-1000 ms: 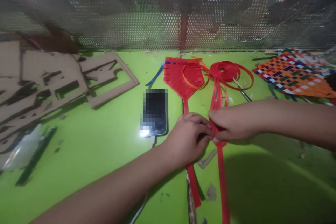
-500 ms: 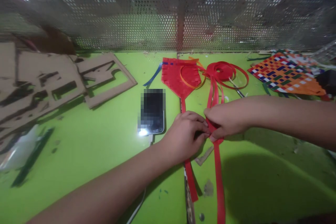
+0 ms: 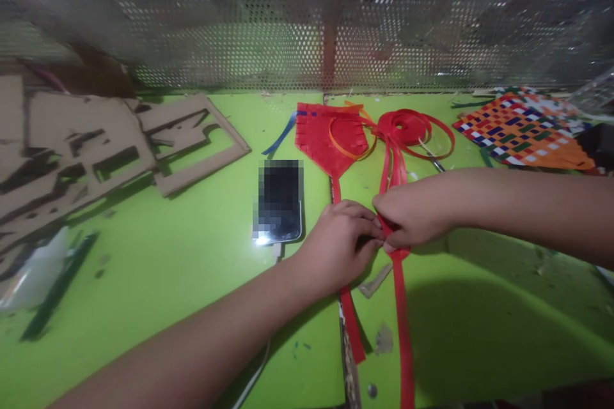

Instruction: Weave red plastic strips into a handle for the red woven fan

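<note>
Both my hands meet over a small red woven piece made of ribbon strips, right of the table's middle. My left hand comes from the left, its fingertips closed on the piece's left edge. From the right, my right hand pinches the same piece and covers much of it. One red ribbon runs from it towards me; more strips lead away to a coiled red ribbon roll. A larger red woven piece, pointed at its near end with a ribbon tail, lies behind my left hand.
On the green table lies a phone with a white cable. Cut cardboard frames are at left, near a clear plastic wrapper. A multicoloured woven piece lies at right. Behind stands a perforated metal screen.
Both hands keep their grip on the small red piece, with hardly any finger movement. The view has shifted very slightly.
</note>
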Demonstrator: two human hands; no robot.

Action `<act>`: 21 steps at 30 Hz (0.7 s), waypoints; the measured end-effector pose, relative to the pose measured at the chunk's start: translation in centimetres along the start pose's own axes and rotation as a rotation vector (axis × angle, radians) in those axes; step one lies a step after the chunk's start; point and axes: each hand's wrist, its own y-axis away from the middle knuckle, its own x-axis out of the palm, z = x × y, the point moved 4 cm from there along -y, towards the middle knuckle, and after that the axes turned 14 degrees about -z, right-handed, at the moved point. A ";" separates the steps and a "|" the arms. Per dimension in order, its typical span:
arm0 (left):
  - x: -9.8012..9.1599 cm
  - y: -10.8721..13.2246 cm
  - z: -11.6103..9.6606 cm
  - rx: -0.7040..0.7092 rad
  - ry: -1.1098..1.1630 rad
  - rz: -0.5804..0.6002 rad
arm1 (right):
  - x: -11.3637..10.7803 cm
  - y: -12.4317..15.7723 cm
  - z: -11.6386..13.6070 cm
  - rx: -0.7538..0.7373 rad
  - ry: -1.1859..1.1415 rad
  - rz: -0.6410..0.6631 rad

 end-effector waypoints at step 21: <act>-0.2 0.0 0.0 0.005 0.040 -0.024 | -0.4 -0.2 0.2 0.012 -0.021 0.129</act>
